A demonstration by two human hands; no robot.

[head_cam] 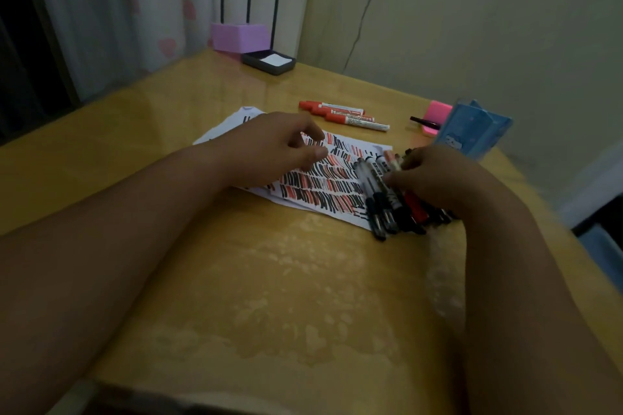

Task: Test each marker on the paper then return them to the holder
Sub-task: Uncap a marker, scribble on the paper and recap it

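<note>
Markers [387,199]: a bundle of black & red ones lies side by side right under my right hand [438,182], partly on the edge of the paper [323,189] nearest that hand, partly on the counter [269,280]. Caps point back toward me, other ends hidden under my fingers. Right hand's fingers curl down onto the bundle & grip it; can't tell how many are actually in the grip, too blurry.

Left hand [273,148] is over the paper, just left of the bundle, not touching it. Fingers loosely bent, thumb out, nothing held. Heel of the hand seems to rest on the sheet, can't say for sure. Both hands are near each other but apart.

The paper lies flat btw. my hands and runs under the left one; it's covered w/ rows of short red & black strokes.

3 red-capped markers [344,113] w/ white barrels lie together on the counter beyond my left hand, off the paper.

Holder [472,131]: light blue, see-through, just beyond my right hand; looks tilted, can't tell what's inside. Past it, a pink sticky pad [438,111] w/ a small black pen-like thing [424,121] on its near edge.

Far beyond the left hand, at the counter's back edge: a purple box [237,37] & touching it a black tray [268,62] w/ white slips.
</note>
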